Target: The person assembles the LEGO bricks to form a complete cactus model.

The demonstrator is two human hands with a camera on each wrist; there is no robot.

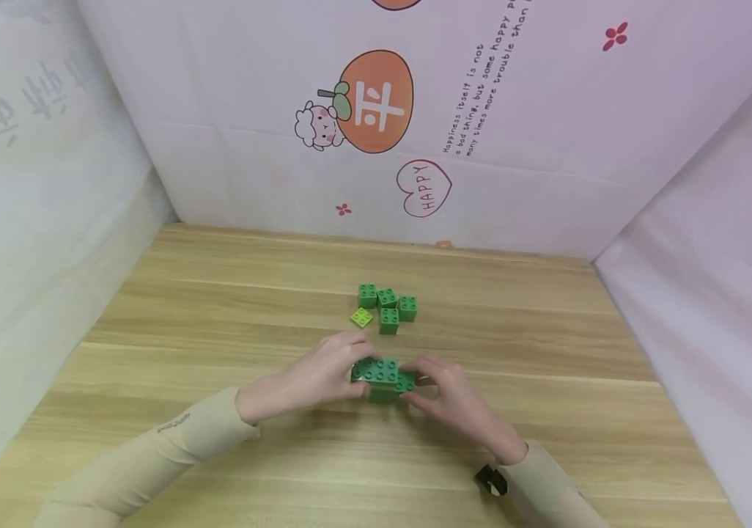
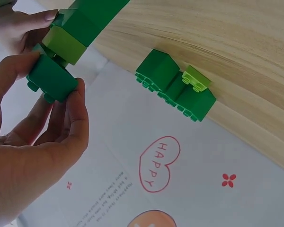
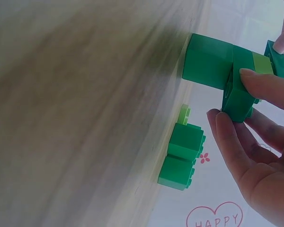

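Observation:
In the head view my left hand [image 1: 330, 367] grips the long green toy brick [image 1: 379, 372] on top of a small stack. My right hand [image 1: 450, 396] pinches a dark green brick [image 3: 238, 92] that sticks out sideways lower in the stack. Between these two layers lies a lime green brick [image 2: 66, 45]. In the right wrist view a larger dark green block [image 3: 208, 61] forms the base. Seen from the left wrist, the top brick sits at a slant over the lime one; whether they are joined I cannot tell.
Beyond the hands stand several loose green bricks [image 1: 388, 320] with a thin lime piece [image 1: 361, 317] beside them. Near the right sleeve a black strap-like item [image 1: 491, 480] shows. White printed sheets [image 1: 251, 169] wall the wooden table [image 1: 218, 293] at the back and sides.

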